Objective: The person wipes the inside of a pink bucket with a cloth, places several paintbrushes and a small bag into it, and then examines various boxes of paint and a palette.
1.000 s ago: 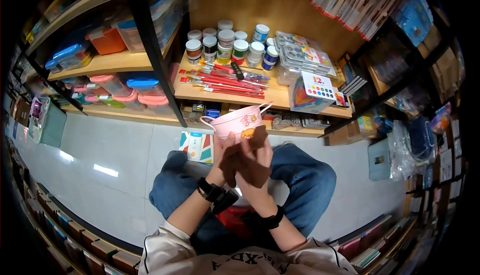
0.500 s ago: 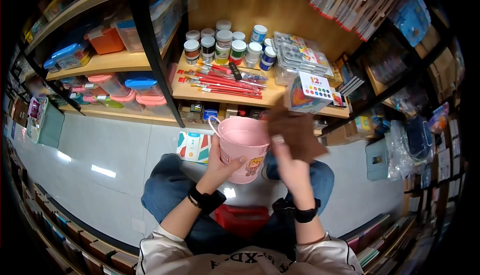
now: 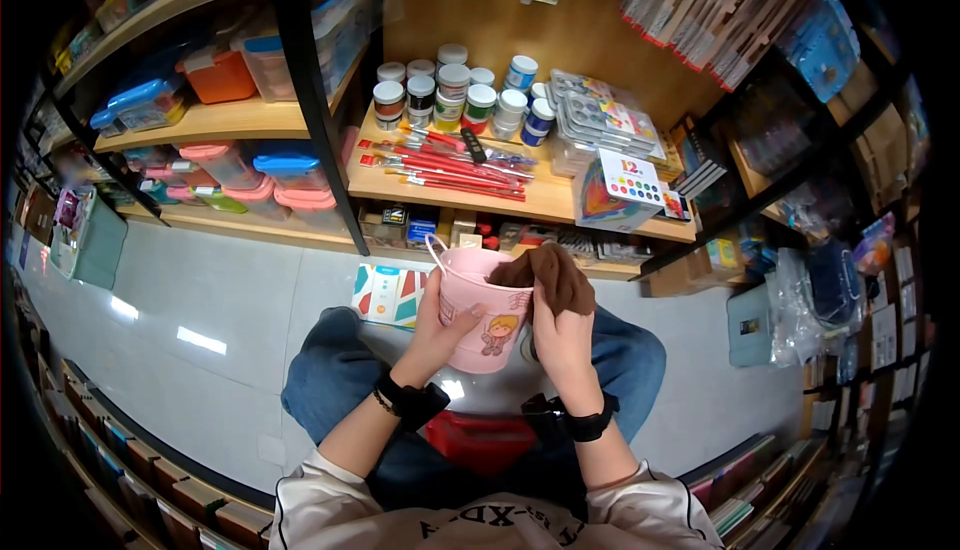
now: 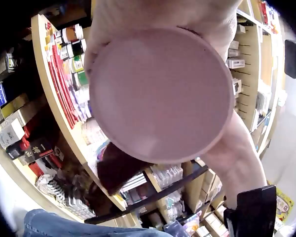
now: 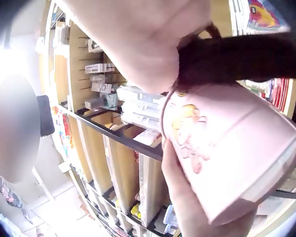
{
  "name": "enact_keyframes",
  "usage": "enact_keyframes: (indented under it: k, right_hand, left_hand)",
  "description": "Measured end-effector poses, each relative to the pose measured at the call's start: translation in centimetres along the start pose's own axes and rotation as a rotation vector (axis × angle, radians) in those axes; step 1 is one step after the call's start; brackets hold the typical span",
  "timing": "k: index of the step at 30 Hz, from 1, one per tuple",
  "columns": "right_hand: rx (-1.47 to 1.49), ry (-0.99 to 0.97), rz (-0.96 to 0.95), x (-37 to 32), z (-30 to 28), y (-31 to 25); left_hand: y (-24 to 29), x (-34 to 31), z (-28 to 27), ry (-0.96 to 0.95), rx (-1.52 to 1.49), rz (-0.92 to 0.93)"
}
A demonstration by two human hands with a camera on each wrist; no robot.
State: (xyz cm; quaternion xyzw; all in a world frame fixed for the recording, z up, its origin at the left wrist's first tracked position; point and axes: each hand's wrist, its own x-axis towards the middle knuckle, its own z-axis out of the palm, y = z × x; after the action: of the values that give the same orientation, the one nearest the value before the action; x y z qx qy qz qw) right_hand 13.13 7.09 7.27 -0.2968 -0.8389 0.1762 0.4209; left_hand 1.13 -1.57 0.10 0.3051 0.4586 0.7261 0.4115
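Note:
A small pink metal bucket with a cartoon figure on its side stands over the lap, mouth up, tipped slightly. My left hand grips it from the left, thumb across its front. In my right hand is a brown cloth, pinched at the bucket's right rim. Part of that cloth hangs over the rim into the bucket; the rest drapes over the hand. The left wrist view looks at the bucket's round base. In the right wrist view the cloth lies dark across the rim.
Ahead, a wooden shelf carries paint jars, red-handled brushes and a paint box. On the floor lie a patterned packet and, between the legs, a red object. Plastic boxes fill the left shelves.
The bucket has turned from tilted to mouth up in my left hand. My right hand carried the cloth from the bucket's outside out to the right, then back over its rim.

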Motion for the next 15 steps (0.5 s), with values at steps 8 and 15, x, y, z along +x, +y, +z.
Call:
enact_keyframes:
  k: [8,15]
  right_hand:
    - [0.468,0.048,0.19,-0.3,-0.4,-1.1]
    - [0.498,0.299,0.216,-1.2,0.0,-1.8]
  left_hand:
    - [-1.1,-1.1,-1.0,-0.02,-0.361,-0.376]
    - [-0.9,-1.4,-1.0,-0.163,-0.497,-0.416]
